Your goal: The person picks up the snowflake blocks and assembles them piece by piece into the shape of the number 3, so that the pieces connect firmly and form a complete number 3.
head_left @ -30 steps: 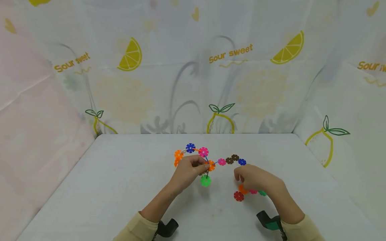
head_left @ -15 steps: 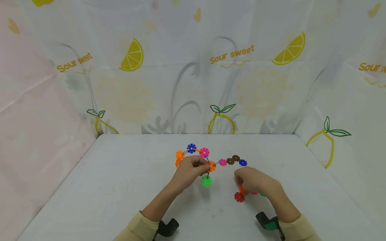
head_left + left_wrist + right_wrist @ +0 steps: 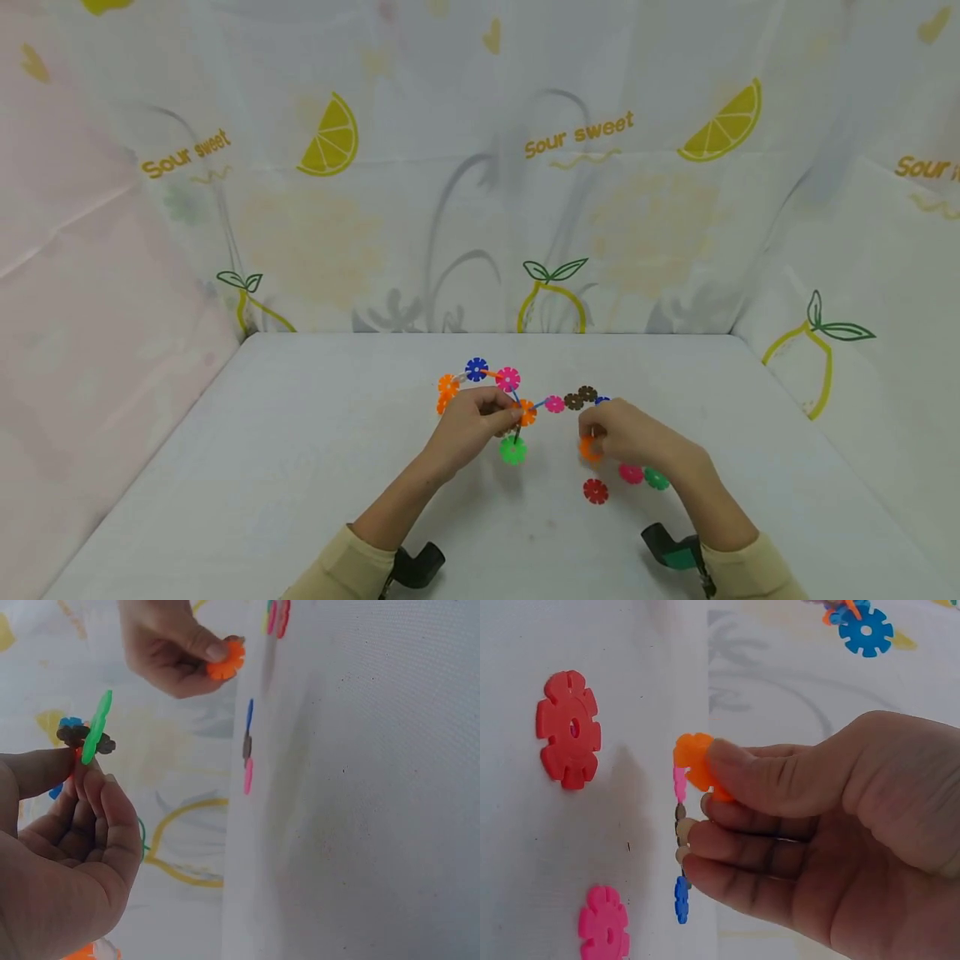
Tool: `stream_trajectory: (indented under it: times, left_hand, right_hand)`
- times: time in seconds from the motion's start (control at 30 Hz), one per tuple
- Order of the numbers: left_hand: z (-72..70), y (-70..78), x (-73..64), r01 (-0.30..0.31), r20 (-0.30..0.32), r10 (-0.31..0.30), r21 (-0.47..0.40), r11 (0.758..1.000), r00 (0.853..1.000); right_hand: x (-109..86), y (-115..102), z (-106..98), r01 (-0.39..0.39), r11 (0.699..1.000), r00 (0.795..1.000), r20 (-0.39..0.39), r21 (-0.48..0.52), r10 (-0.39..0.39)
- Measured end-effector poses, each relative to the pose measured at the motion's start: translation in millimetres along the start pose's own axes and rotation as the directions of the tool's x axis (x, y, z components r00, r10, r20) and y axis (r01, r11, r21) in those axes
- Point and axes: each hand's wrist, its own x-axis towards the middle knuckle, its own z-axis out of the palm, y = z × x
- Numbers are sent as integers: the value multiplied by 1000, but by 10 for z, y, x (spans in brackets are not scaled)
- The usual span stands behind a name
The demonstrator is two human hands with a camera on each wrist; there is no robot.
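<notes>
Orange disc [image 3: 693, 756] — my right fingers [image 3: 731, 844] pinch its edge, probably to bare the rest — left fingers [image 3: 118, 825] pinching linked discs [image 3: 507, 380].

Two hands [image 3: 468, 429], two sleeves [image 3: 347, 565]; seven discs [image 3: 596, 492] on the table [image 3: 300, 450] (two brown)

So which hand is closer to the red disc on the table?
Right. The right hand, pinching an orange disc, is just beyond the red disc; the left hand is farther away, off to its left.
</notes>
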Motion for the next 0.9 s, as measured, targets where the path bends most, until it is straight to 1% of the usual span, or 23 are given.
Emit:
stream_trajectory:
  times: [0.1, 0.27, 0.37, 0.53, 0.7, 0.9]
  left_hand:
    - [8, -17, 6, 1, 12, -1, -1, 1000, 1000]
    - [19, -37, 7, -4, 12, 4, 3, 1000, 1000]
    - [23, -49, 9, -5, 3, 5, 9, 1000, 1000]
    - [33, -65, 13, -16, 4, 16, 17, 1000, 1000]
    - [41, -58, 5, -20, 9, 20, 22, 1000, 1000]
    - [52, -38, 12, -46, 27, 45, 17, 999, 999]
  right_hand:
    - [15, 22, -23, 45, 997, 999, -15, 60, -44]
    - [8, 9, -76, 78, 980, 996, -59, 181, -69]
    - [-11, -15, -111, 101, 970, 992, -100, 222, -80]
    - [-31, -45, -156, 122, 959, 982, -172, 255, -79]
    - [-21, -75, -186, 160, 933, 971, -223, 323, -89]
    - [-39, -116, -199, 203, 897, 958, -267, 393, -100]
